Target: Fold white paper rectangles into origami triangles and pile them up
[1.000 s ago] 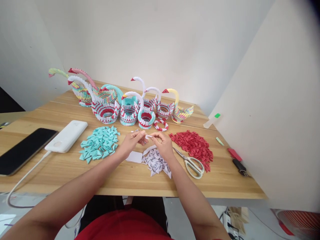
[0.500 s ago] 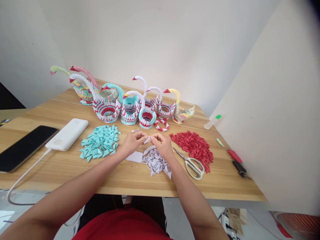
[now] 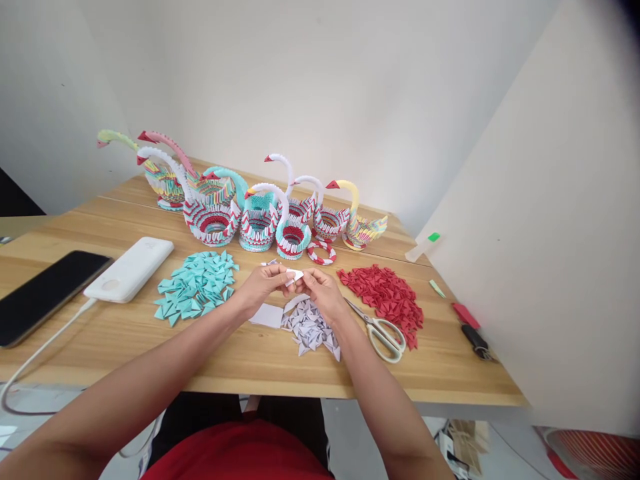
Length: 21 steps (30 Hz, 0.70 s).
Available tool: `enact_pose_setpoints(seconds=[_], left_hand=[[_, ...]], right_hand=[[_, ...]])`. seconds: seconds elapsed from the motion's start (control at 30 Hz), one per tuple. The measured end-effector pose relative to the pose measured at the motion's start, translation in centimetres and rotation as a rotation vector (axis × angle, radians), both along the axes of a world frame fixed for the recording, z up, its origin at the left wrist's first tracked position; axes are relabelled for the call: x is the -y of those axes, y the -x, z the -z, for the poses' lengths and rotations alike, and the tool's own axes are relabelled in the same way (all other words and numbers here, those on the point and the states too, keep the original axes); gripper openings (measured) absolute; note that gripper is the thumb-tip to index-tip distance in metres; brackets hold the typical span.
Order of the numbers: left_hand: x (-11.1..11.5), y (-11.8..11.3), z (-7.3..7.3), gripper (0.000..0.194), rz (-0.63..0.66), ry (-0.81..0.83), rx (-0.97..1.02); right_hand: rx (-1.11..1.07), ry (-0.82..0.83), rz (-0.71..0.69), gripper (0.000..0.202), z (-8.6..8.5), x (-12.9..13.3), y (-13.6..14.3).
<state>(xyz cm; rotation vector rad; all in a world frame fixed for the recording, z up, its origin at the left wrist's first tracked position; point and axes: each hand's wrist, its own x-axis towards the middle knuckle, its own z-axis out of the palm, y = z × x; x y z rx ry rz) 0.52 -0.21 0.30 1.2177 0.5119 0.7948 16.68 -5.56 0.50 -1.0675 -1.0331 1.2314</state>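
Between the fingertips of both hands is a small piece of white paper [image 3: 295, 276], partly folded. My left hand [image 3: 266, 283] pinches its left side, thumb on top. My right hand [image 3: 320, 285] is closed on its right end, close against the left fingers. Below the hands lies a heap of folded white paper triangles [image 3: 311, 328]. A stack of flat white paper slips [image 3: 267, 315] sits to its left, partly beside my left wrist. Which folds the held paper has is too small to tell.
Turquoise triangles [image 3: 197, 287] lie left, red triangles [image 3: 385, 299] right, beside scissors [image 3: 384, 335]. Several paper swans [image 3: 213, 223] and a red-white ring [image 3: 321, 253] stand behind. A power bank [image 3: 130, 269] and phone [image 3: 50, 293] are at left. A glue tube [image 3: 423, 247] lies by the right wall.
The white paper has turned between my fingers and now shows a more pointed, folded shape. My fingers have shifted closer around it. The view has moved slightly.
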Motion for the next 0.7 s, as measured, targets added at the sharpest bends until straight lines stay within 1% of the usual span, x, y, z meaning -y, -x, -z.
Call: enact_pose_setpoints(seconds=[0.1,0.43,0.57,0.7], left_hand=[[0.12,0.02,-0.15,0.025,-0.002,0.009,-0.003],[0.29,-0.01,-0.61,0.026,-0.015,0.04,0.0],[0.25,0.07,-0.57,0.026,-0.027,0.021,-0.013],[0.27,0.05,-0.73,0.027,-0.05,-0.009,-0.046]], right_hand=[[-0.016,0.002,-0.014,0.031,0.11,-0.01,0.09],[-0.083,0.011,0.003,0.025,0.41,-0.2,-0.1],[-0.058,0.015,0.017,0.027,0.43,-0.18,-0.14],[0.016,0.006,0.031,0.028,0.46,-0.17,-0.22]])
